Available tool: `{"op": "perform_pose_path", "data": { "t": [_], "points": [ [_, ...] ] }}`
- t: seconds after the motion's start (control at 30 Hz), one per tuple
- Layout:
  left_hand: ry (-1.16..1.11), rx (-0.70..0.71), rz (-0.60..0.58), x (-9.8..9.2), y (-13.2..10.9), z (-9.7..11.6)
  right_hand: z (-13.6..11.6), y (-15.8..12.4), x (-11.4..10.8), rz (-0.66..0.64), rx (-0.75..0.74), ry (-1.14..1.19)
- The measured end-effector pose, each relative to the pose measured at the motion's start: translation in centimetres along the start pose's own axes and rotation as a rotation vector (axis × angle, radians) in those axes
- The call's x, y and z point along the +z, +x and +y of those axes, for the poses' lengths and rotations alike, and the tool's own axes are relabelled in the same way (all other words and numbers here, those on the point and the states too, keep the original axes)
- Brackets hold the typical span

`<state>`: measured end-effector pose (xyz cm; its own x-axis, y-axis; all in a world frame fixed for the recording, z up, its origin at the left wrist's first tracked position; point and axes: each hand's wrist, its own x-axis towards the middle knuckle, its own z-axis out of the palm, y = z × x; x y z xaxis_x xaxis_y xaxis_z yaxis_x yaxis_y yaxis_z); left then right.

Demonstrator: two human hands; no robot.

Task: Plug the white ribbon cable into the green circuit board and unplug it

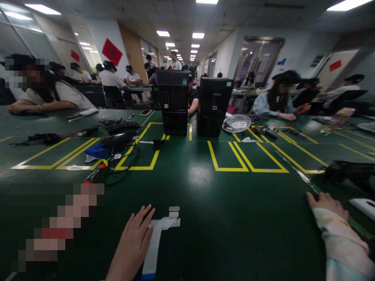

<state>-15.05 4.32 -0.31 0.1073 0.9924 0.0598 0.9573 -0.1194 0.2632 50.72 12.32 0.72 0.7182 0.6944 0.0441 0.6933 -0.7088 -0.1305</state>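
Observation:
My left hand (133, 242) lies palm down on the green table with fingers stretched out. Its thumb side rests at the edge of a white flat ribbon cable (152, 248), which has a bent shape, a small connector (174, 209) at the far end and a blue near end. My right hand (329, 207), in a pale multicoloured sleeve (341, 242), rests at the right, thumb apart from the fingers, with nothing visible in it. It is beside a long narrow strip (304, 177) that runs diagonally. The fingertips there are partly blurred.
Two black computer towers (175, 101) stand at the back. A blurred-out area at left adjoins a red-and-black tool handle (95, 173). Nearby lie black cables (133, 160) and blue cloth-like material (98, 152). A white basket (236, 123) stands behind right; co-workers sit around.

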Motion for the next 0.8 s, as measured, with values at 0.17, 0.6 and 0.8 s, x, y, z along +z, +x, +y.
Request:
{"op": "perform_pose_path", "data": {
  "t": [0.17, 0.6, 0.8],
  "points": [
    [-0.004, -0.003, -0.003, -0.2, 0.0, 0.2, 0.4, -0.9, 0.6, 0.017, -0.045, 0.007],
    [0.01, 0.027, 0.03, -0.1, -0.1, 0.1, 2.7, -5.5, 2.7, 0.062, -0.405, 0.083],
    [0.019, 0.062, 0.064, -0.1, -0.1, 0.2, 3.9, -10.1, 3.6, 0.106, -0.601, 0.086]
  ]
}}
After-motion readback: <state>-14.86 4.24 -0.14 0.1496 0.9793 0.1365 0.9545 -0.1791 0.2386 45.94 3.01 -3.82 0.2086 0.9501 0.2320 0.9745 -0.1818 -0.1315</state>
